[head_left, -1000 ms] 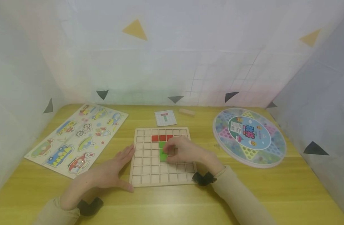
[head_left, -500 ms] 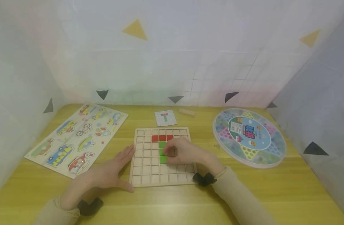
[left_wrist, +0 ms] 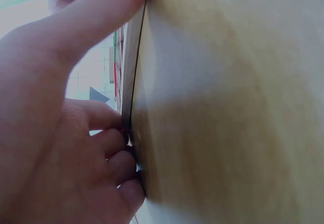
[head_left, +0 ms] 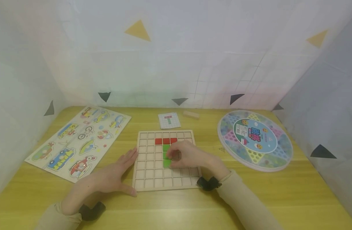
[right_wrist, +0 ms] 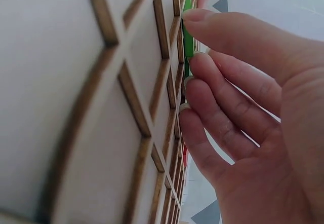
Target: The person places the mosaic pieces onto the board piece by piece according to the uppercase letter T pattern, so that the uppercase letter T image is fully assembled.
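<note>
A wooden grid board lies on the table. Along one of its upper rows sit red tiles, and a column of green tiles runs down below the middle one. My right hand is over this column, pinching the lowest green tile at its cell; in the right wrist view the thumb presses one edge of that green tile, fingertips at the other side. My left hand rests against the board's left edge, fingers extended, thumb at the near corner.
Behind the board lie a pattern card showing a red and green T and a small wooden block. A vehicle puzzle board is at left, a round game box at right. White sheeting encloses the table.
The lowest green tile has shifted slightly toward me and now lines up with its cell below the one above. My right fingers have barely moved; the left hand stays put.
</note>
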`<control>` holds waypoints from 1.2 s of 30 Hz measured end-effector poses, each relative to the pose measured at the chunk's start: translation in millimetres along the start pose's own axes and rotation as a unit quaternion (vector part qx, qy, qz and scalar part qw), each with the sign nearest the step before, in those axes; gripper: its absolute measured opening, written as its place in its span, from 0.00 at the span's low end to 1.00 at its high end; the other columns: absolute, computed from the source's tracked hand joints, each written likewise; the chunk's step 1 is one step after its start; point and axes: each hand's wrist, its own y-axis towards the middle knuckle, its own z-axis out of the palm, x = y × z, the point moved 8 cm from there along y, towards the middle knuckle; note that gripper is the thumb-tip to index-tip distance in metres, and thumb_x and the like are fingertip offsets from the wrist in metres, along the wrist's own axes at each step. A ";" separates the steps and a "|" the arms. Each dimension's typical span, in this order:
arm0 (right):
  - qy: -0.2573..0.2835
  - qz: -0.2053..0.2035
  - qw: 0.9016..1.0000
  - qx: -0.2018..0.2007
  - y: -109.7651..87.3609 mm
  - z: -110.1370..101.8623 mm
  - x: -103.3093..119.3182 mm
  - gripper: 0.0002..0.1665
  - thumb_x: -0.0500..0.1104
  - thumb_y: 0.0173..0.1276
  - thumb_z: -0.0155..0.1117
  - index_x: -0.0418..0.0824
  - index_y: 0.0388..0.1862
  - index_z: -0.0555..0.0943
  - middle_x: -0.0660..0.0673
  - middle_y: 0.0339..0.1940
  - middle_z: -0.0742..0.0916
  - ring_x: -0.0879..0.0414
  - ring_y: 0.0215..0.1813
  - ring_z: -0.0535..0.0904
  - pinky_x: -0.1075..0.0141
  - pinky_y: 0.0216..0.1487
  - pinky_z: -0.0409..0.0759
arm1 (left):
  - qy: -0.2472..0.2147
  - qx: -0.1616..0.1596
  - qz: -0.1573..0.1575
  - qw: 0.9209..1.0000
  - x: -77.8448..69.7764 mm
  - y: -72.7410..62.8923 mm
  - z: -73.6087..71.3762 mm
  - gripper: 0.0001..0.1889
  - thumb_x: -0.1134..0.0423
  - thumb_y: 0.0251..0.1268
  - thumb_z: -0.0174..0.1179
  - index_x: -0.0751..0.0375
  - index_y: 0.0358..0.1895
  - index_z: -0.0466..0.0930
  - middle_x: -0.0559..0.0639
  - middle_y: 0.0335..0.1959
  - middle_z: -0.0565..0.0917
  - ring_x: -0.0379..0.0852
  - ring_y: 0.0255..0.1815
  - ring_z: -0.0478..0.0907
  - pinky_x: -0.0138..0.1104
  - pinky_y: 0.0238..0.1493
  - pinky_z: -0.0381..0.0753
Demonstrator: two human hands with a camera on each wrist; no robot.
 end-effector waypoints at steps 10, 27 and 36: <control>0.019 0.012 1.000 -0.002 -0.1 0.0 -3.3 0.15 0.41 0.57 0.78 0.46 0.43 0.85 0.56 0.39 0.87 0.64 0.43 0.81 0.69 0.48 0.82 | 0.003 -0.001 -0.001 1.000 -0.7 -0.2 -0.6 0.69 0.26 0.41 0.68 0.55 0.82 0.38 0.55 0.83 0.36 0.65 0.81 0.39 0.60 0.77 0.50; 0.036 0.025 0.999 0.004 -0.4 0.7 -6.7 0.15 0.42 0.58 0.78 0.47 0.44 0.85 0.58 0.39 0.87 0.64 0.43 0.81 0.69 0.48 0.82 | -0.001 0.002 -0.004 1.000 -1.3 -0.2 -1.2 0.70 0.27 0.41 0.69 0.55 0.82 0.38 0.56 0.83 0.36 0.66 0.81 0.39 0.60 0.77 0.50; 0.043 0.027 0.999 0.004 -0.7 1.4 -6.6 0.15 0.42 0.58 0.78 0.46 0.44 0.85 0.56 0.40 0.87 0.63 0.43 0.82 0.68 0.49 0.82 | -0.004 0.004 -0.007 1.000 0.2 0.3 -0.3 0.70 0.28 0.41 0.70 0.55 0.82 0.38 0.55 0.83 0.35 0.65 0.82 0.38 0.59 0.77 0.48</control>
